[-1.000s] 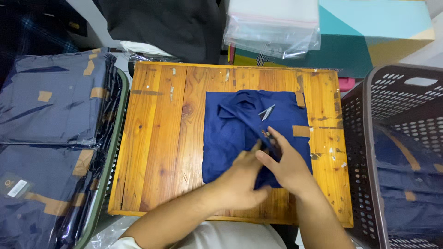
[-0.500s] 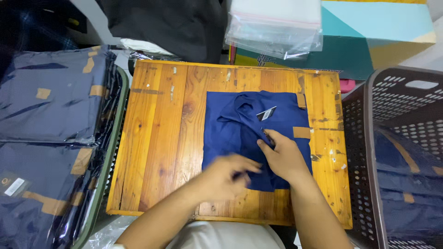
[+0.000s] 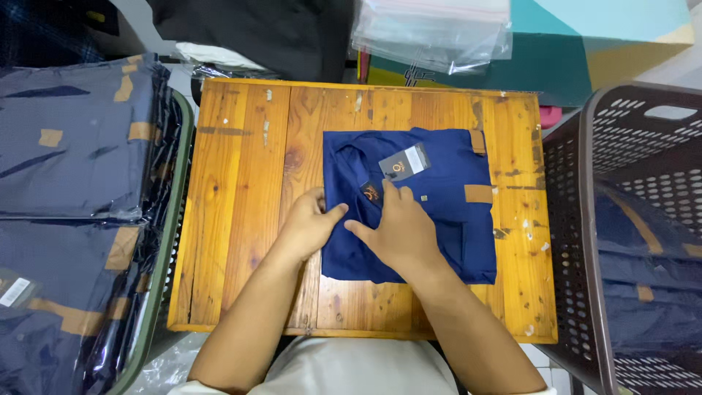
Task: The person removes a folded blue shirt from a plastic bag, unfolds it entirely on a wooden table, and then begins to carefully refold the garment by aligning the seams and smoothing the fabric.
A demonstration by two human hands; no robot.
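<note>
A folded navy blue shirt (image 3: 439,212) lies on the right half of a small wooden table (image 3: 248,190). A dark hang tag (image 3: 404,164) and a small dark label (image 3: 370,192) rest near its collar. My left hand (image 3: 307,223) lies at the shirt's left edge, thumb on the fabric. My right hand (image 3: 395,227) rests flat on the shirt's middle, fingertips next to the small label. Neither hand grips anything.
Stacks of bagged navy garments (image 3: 66,146) fill a bin on the left. A dark slotted laundry basket (image 3: 629,219) with more blue fabric stands on the right. Clear plastic bags (image 3: 431,33) and a dark cloth (image 3: 256,33) lie beyond the table's far edge.
My hands were together over the shirt's collar area, then moved apart. The left hand went to the shirt's left edge. The hang tags now lie uncovered near the collar.
</note>
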